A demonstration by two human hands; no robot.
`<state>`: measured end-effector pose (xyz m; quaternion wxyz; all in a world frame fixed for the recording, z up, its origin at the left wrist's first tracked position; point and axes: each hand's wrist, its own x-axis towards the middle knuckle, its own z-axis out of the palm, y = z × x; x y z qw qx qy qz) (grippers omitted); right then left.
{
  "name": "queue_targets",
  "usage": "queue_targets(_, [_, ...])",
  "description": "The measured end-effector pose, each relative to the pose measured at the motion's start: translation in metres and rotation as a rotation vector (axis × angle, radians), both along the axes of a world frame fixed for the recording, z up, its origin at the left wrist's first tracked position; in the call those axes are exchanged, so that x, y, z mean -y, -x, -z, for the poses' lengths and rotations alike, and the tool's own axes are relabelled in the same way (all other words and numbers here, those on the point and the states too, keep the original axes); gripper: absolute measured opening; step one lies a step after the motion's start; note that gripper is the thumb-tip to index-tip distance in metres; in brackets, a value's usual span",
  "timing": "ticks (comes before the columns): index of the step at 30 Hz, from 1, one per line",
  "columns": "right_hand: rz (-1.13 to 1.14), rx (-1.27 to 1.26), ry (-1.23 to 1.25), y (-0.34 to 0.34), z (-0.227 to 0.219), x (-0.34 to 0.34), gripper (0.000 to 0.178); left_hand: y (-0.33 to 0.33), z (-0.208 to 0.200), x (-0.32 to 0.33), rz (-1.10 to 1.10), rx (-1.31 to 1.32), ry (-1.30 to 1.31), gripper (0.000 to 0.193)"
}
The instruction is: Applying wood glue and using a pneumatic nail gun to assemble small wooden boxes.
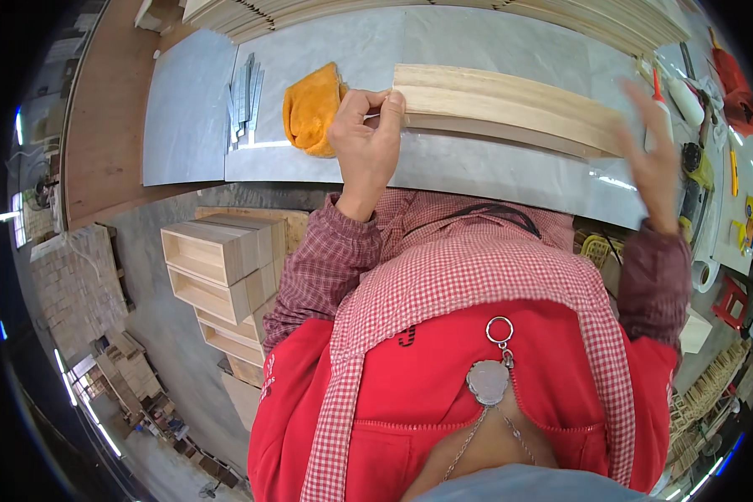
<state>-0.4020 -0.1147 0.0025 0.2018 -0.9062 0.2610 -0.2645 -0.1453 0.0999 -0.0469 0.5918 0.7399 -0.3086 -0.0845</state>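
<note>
A long, pale wooden piece [510, 105], box-like with a top face and a front side, lies crosswise on the grey worktop [477, 171] in front of me. Its left end is pinched between the thumb and fingers of my left hand [366, 138]. At the opposite end, my right hand [654, 159] is blurred by motion. Its fingers stretch upward, apart from the thumb, and I see nothing in them. A folded orange cloth [308, 113] rests just left of my left hand. Several thin metal strips [244, 94] lie farther left.
Thin wooden boards [318, 10] are stacked along the far edge. On the right stand a red-tipped bottle [658, 105] and a white bottle [686, 102], among tools. Open wooden boxes [230, 251] are piled below the worktop at left. A red stool [731, 301] stands lower right.
</note>
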Motion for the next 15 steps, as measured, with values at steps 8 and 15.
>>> queue_targets(8, [0.893,-0.721,-0.047,0.236,0.066,0.076,0.055,-0.001,0.002,0.002,-0.006,0.022,0.023,0.011])
queue_targets(15, [1.026,-0.72,-0.061,0.249,0.072,0.114,0.043,0.0,0.011,0.003,-0.026,0.028,0.114,0.01])
